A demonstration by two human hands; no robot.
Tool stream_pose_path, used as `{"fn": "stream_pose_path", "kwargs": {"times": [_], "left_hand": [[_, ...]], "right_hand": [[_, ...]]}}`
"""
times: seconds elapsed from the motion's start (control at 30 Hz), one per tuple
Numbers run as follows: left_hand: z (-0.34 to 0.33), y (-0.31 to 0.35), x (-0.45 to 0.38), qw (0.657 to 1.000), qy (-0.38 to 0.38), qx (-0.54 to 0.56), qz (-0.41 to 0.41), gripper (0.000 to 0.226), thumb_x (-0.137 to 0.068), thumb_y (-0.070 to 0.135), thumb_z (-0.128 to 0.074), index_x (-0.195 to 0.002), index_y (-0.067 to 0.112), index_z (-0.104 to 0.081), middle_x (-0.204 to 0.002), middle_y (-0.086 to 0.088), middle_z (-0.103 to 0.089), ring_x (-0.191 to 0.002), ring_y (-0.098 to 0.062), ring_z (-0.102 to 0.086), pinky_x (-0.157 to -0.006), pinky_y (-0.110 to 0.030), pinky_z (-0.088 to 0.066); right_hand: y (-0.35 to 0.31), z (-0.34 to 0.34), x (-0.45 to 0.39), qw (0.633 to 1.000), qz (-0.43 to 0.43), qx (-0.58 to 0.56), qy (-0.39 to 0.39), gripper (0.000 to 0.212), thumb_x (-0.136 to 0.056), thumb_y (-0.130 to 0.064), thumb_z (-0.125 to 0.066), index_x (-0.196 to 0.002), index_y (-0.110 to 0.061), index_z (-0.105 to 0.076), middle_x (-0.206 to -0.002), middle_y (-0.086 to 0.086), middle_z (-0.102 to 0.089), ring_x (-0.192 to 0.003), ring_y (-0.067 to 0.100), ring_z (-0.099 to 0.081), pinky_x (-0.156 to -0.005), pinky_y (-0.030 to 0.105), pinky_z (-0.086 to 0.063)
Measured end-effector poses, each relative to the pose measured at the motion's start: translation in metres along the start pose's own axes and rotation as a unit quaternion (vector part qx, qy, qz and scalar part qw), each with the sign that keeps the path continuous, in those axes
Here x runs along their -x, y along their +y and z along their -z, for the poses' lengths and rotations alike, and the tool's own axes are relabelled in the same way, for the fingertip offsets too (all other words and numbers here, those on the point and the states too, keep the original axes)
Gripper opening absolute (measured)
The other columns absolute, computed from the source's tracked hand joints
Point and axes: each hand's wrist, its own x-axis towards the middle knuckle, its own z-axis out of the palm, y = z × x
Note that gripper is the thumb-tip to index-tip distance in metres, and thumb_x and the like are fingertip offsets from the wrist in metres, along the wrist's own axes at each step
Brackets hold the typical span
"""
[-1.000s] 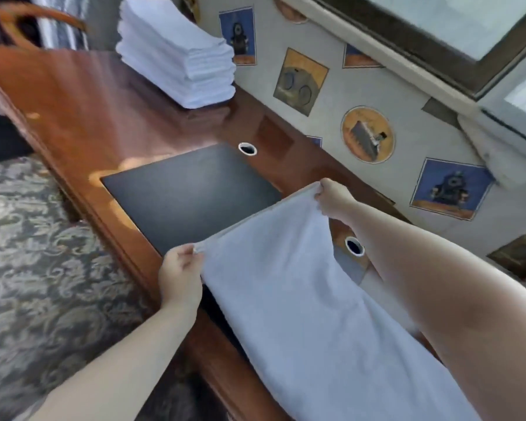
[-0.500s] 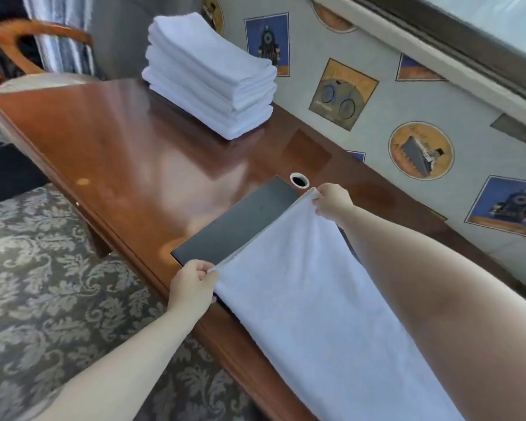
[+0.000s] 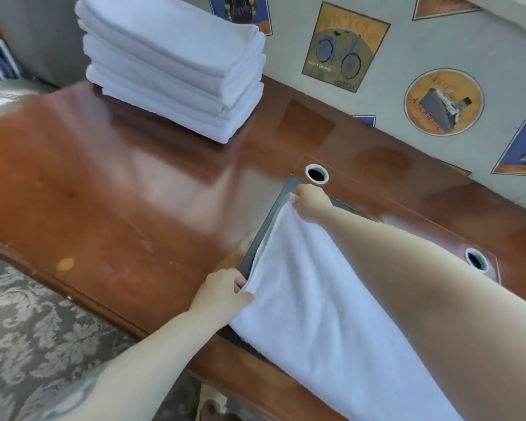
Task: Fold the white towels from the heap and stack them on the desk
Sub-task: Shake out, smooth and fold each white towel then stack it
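A white towel point(image 3: 316, 308) lies stretched out over the dark desk pad point(image 3: 263, 235) and runs off the lower right of the view. My left hand point(image 3: 222, 294) pinches its near corner at the pad's front edge. My right hand point(image 3: 312, 202) pinches the far corner close to the pad's back edge. A stack of several folded white towels point(image 3: 176, 65) sits at the back left of the wooden desk point(image 3: 110, 192). The heap is out of view.
Two round cable holes point(image 3: 317, 174) point(image 3: 475, 259) are set in the desk behind the pad. A papered wall with picture prints point(image 3: 343, 47) runs along the desk's back. Patterned carpet point(image 3: 28, 344) lies below the front edge.
Both hands have drawn the towel's edge leftward across the dark pad, which is now almost covered. The view has swung closer to the folded stack.
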Motion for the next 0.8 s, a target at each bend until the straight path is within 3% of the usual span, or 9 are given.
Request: {"fn": "stream_pose_path", "kwargs": {"times": [0.1, 0.17, 0.3, 0.4, 0.47, 0.57, 0.67, 0.73, 0.8], "left_hand": [[0.025, -0.013, -0.007, 0.999, -0.038, -0.016, 0.0, 0.011, -0.088, 0.027, -0.063, -0.091, 0.017, -0.061, -0.09, 0.002, -0.061, -0.08, -0.016, -0.06, -0.062, -0.026, -0.045], [0.045, -0.024, -0.011, 0.997, -0.07, -0.033, 0.005, 0.013, -0.089, 0.025, -0.06, -0.092, 0.013, -0.06, -0.091, -0.003, -0.064, -0.083, -0.023, -0.063, -0.068, -0.033, -0.052], [0.084, -0.043, -0.025, 0.985, -0.138, -0.103, -0.017, 0.012, -0.089, 0.021, -0.054, -0.093, 0.01, -0.055, -0.086, -0.007, -0.066, -0.071, -0.029, -0.067, -0.064, -0.038, -0.056], [0.109, -0.044, -0.041, 0.971, -0.168, -0.169, -0.035, 0.007, -0.088, 0.016, -0.05, -0.091, 0.011, -0.052, -0.078, -0.006, -0.068, -0.058, -0.026, -0.064, -0.057, -0.034, -0.054], [0.125, -0.043, -0.049, 0.965, -0.164, -0.201, -0.044, 0.004, -0.087, 0.015, -0.047, -0.088, 0.013, -0.05, -0.08, -0.005, -0.067, -0.054, -0.024, -0.062, -0.055, -0.031, -0.051], [0.143, -0.04, -0.064, 0.948, -0.156, -0.271, -0.055, 0.007, -0.087, 0.016, -0.046, -0.094, 0.015, -0.046, -0.089, -0.002, -0.06, -0.072, -0.024, -0.066, -0.062, -0.031, -0.052], [0.134, -0.037, -0.066, 0.938, -0.063, -0.309, -0.146, 0.048, -0.083, 0.013, -0.054, -0.126, 0.013, -0.034, -0.118, -0.004, -0.046, -0.105, -0.027, -0.055, -0.082, -0.037, -0.048], [0.117, -0.031, -0.052, 0.906, 0.003, -0.339, -0.254, 0.077, -0.085, 0.016, -0.055, -0.149, 0.016, -0.012, -0.151, -0.011, -0.019, -0.14, -0.029, -0.023, -0.111, -0.036, -0.029], [0.089, -0.026, -0.033, 0.857, -0.069, -0.376, -0.346, 0.071, -0.097, 0.023, -0.042, -0.154, 0.022, -0.001, -0.162, -0.006, 0.006, -0.15, -0.024, 0.007, -0.12, -0.037, -0.004]], "right_hand": [[-0.021, -0.004, -0.006, 0.998, 0.017, -0.054, 0.015, 0.024, -0.091, 0.0, -0.04, -0.075, -0.014, -0.051, -0.087, 0.007, -0.055, -0.087, 0.027, -0.051, -0.06, 0.031, -0.036], [-0.042, -0.014, -0.004, 0.989, 0.011, -0.146, 0.007, 0.025, -0.094, -0.006, -0.05, -0.117, -0.008, -0.059, -0.113, 0.009, -0.059, -0.099, 0.025, -0.056, -0.074, 0.034, -0.046], [-0.094, -0.044, 0.036, 0.932, -0.014, -0.362, 0.016, 0.081, -0.09, -0.019, -0.068, -0.154, -0.023, -0.02, -0.145, -0.001, -0.04, -0.131, 0.013, -0.04, -0.097, 0.031, -0.042], [-0.111, -0.084, 0.09, 0.942, -0.099, -0.25, 0.202, 0.062, -0.097, -0.023, -0.054, -0.153, -0.022, -0.027, -0.16, -0.007, -0.022, -0.148, 0.013, -0.018, -0.121, 0.035, -0.014], [-0.118, -0.109, 0.13, 0.947, -0.192, -0.141, 0.216, 0.058, -0.102, -0.032, -0.041, -0.155, -0.027, -0.02, -0.163, -0.009, -0.008, -0.151, 0.013, -0.002, -0.122, 0.036, 0.001], [-0.134, -0.141, 0.161, 0.96, -0.249, -0.094, 0.091, 0.06, -0.103, -0.044, -0.023, -0.156, -0.033, 0.004, -0.162, -0.008, 0.016, -0.149, 0.015, 0.018, -0.119, 0.041, 0.011], [-0.146, -0.148, 0.165, 0.959, -0.256, -0.105, 0.066, 0.06, -0.103, -0.047, -0.017, -0.155, -0.034, 0.011, -0.159, -0.009, 0.025, -0.146, 0.015, 0.026, -0.116, 0.042, 0.018], [-0.154, -0.146, 0.17, 0.955, -0.259, -0.125, 0.073, 0.059, -0.103, -0.044, -0.021, -0.156, -0.032, 0.003, -0.162, -0.005, 0.018, -0.148, 0.016, 0.021, -0.118, 0.043, 0.013], [-0.16, -0.15, 0.188, 0.958, -0.249, -0.127, 0.064, 0.057, -0.104, -0.036, -0.026, -0.156, -0.03, -0.004, -0.164, -0.002, 0.01, -0.15, 0.018, 0.012, -0.12, 0.044, 0.005]]}}
